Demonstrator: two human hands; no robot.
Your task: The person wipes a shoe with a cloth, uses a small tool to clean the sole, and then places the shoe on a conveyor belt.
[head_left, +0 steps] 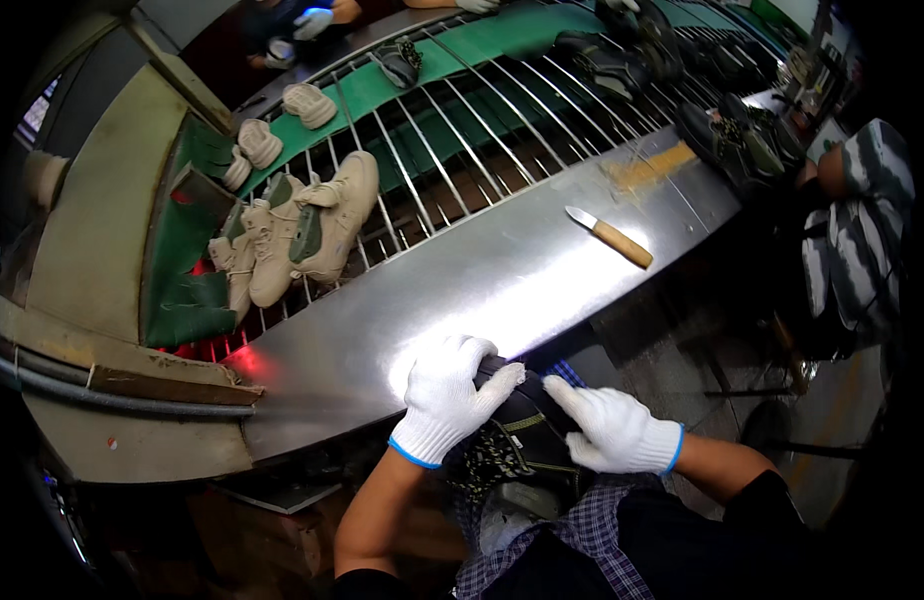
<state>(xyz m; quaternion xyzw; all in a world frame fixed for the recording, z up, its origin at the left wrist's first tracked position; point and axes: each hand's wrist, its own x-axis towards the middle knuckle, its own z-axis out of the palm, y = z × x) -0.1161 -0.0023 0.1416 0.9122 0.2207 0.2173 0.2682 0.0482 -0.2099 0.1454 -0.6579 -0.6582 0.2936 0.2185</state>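
A black shoe with yellow-green stitching and a speckled pattern is held close to my body, at the near edge of the steel counter. My left hand, in a white knit glove with a blue cuff, wraps round one side of its dark end, thumb on top. On the other side my right hand, gloved alike, presses against the shoe with fingers curled and partly hidden. Clear plastic or grey stuffing shows at the shoe's near end. A short knife with a wooden handle lies on the counter beyond my right hand.
Several beige shoes stand at the left on a rack of metal rods over a green belt. More dark shoes sit at the right. Another person's gloved hand is across the belt; a person in patterned clothing is at right.
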